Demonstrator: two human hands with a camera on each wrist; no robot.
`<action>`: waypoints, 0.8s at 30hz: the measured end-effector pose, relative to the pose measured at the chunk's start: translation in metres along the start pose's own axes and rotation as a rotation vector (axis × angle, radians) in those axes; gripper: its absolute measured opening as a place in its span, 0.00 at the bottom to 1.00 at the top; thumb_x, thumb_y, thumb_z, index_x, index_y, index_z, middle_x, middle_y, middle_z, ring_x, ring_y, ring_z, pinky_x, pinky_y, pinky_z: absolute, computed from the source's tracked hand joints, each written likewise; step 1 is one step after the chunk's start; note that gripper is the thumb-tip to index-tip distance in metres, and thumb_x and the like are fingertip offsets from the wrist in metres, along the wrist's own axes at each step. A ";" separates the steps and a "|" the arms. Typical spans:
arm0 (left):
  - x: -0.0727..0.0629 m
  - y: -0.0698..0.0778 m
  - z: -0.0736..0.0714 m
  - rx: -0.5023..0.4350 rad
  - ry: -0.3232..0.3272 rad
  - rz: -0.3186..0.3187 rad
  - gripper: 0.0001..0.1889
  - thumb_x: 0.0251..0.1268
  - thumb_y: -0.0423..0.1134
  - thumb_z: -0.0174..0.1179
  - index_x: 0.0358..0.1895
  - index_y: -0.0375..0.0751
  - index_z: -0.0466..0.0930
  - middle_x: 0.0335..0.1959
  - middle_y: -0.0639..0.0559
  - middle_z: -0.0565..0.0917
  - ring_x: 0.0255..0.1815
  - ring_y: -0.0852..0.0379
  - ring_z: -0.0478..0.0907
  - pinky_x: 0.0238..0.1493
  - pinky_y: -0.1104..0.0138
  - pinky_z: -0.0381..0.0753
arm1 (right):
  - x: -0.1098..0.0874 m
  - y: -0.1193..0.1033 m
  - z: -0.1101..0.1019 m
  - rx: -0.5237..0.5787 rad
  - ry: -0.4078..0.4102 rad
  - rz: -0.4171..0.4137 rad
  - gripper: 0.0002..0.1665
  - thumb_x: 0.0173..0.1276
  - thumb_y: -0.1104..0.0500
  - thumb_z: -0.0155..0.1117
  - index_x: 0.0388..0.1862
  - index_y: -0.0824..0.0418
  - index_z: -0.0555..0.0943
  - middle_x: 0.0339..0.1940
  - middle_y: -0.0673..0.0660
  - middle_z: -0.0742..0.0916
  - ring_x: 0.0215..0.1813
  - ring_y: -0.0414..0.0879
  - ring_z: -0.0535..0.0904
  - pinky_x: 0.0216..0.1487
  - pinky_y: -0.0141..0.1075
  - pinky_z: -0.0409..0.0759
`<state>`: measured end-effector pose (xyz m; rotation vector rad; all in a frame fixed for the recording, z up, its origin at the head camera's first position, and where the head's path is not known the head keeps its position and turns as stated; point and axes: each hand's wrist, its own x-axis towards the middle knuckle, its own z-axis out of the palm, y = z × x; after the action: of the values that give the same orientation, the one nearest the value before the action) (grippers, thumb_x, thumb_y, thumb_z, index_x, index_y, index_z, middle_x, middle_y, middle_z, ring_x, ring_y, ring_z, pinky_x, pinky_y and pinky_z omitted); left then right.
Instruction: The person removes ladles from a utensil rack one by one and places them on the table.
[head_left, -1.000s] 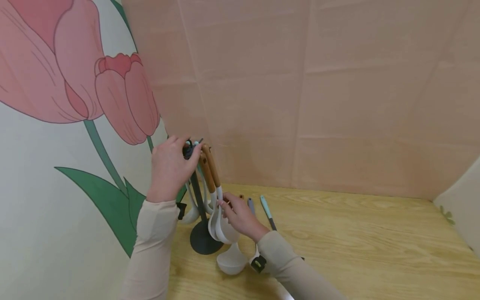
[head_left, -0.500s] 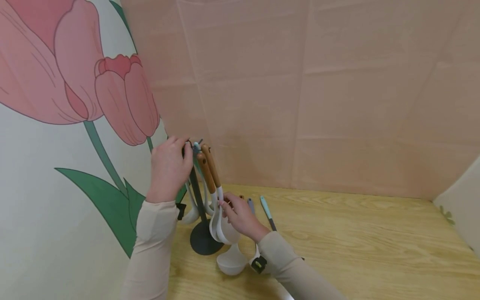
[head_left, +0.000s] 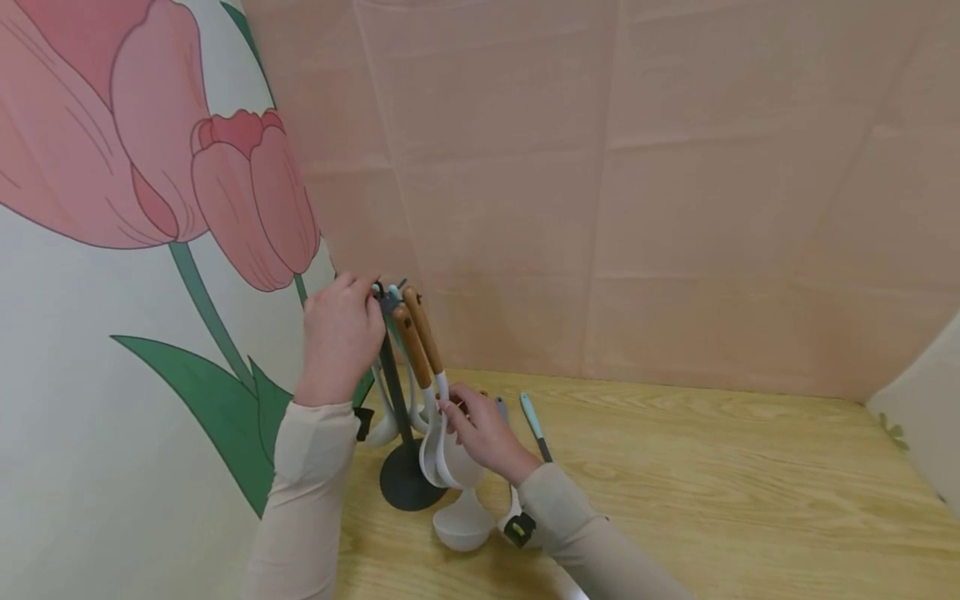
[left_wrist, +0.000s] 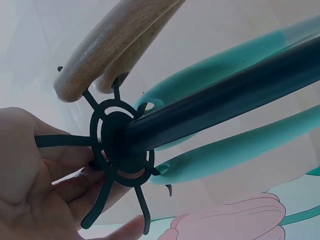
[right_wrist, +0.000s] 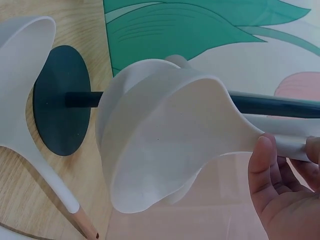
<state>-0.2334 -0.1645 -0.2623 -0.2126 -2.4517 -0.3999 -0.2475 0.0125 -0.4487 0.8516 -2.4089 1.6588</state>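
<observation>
A dark utensil stand (head_left: 393, 375) with a round base holds several hanging utensils. At its top my left hand (head_left: 341, 333) grips the stand behind the hook ring (left_wrist: 95, 127). Two wooden handles (left_wrist: 112, 47) hang from neighbouring hooks, and teal handles (left_wrist: 220, 155) hang on other hooks; three hooks carry nothing. My right hand (head_left: 483, 433) pinches the white neck of a wooden-handled ladle (right_wrist: 165, 135) between thumb and fingertips. Its bowl overlaps a second white utensil (head_left: 429, 454) hanging beside it.
Another white ladle (head_left: 463, 527) lies on the wooden table (head_left: 712, 483) before the stand. Right of it lie a teal-handled utensil (head_left: 531, 412) and a blue-grey handle (head_left: 501, 404), partly behind my right arm. The tulip-patterned wall (head_left: 187, 417) stands close on the left.
My left thumb has drawn back from beside the wooden handles toward the stand's top. The ladle's bowl has shifted slightly right with my right hand's grip.
</observation>
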 end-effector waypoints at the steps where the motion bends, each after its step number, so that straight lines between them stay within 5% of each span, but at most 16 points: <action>1: 0.000 0.000 0.000 0.000 0.000 -0.001 0.18 0.74 0.32 0.49 0.61 0.36 0.81 0.47 0.37 0.83 0.46 0.35 0.81 0.53 0.40 0.73 | 0.000 0.000 0.000 0.001 0.000 0.000 0.14 0.81 0.56 0.49 0.50 0.64 0.79 0.34 0.59 0.84 0.32 0.47 0.81 0.28 0.35 0.82; 24: 0.000 0.002 0.001 -0.005 0.004 0.004 0.18 0.73 0.30 0.49 0.61 0.36 0.80 0.46 0.37 0.83 0.45 0.36 0.81 0.51 0.40 0.74 | -0.003 0.000 -0.011 0.046 0.024 -0.002 0.10 0.80 0.57 0.52 0.48 0.62 0.78 0.33 0.59 0.83 0.31 0.52 0.81 0.30 0.41 0.84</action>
<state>-0.2334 -0.1625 -0.2621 -0.2194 -2.4465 -0.4048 -0.2472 0.0229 -0.4451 0.8350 -2.3618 1.7206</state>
